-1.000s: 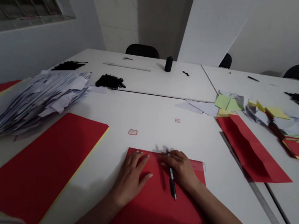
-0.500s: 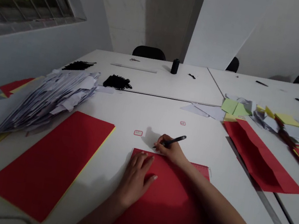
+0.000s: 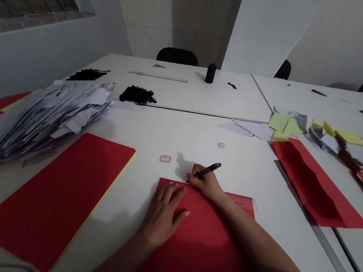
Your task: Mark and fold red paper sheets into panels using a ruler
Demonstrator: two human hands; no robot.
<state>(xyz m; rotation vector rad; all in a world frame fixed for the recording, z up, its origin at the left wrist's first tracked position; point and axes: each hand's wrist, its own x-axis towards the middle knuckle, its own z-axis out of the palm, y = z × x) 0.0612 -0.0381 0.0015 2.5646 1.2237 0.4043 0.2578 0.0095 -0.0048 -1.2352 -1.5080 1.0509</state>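
My left hand [image 3: 162,214] lies flat with fingers spread on a red sheet of paper [image 3: 195,255] in front of me. In my right hand [image 3: 206,182] a black pen [image 3: 207,170] is pinched, its tip down close to the sheet's far edge. A clear ruler [image 3: 243,200] shows along that edge at the right; my right forearm and hand hide part of it. Beyond the pen, two small red-bordered labels [image 3: 165,158] sit on the white table.
To the left are a stack of red and yellow sheets [image 3: 58,198] and a leaning pile of white papers [image 3: 53,123]. At right, a folded red sheet [image 3: 316,188] overlaps a long metal ruler [image 3: 335,261]. Farther back stand a black thread spool [image 3: 211,73] and black cord bundles [image 3: 137,95].
The view has shifted slightly. The pen tip has come a little nearer to the red sheet's far edge. My left hand stays in place on the sheet.
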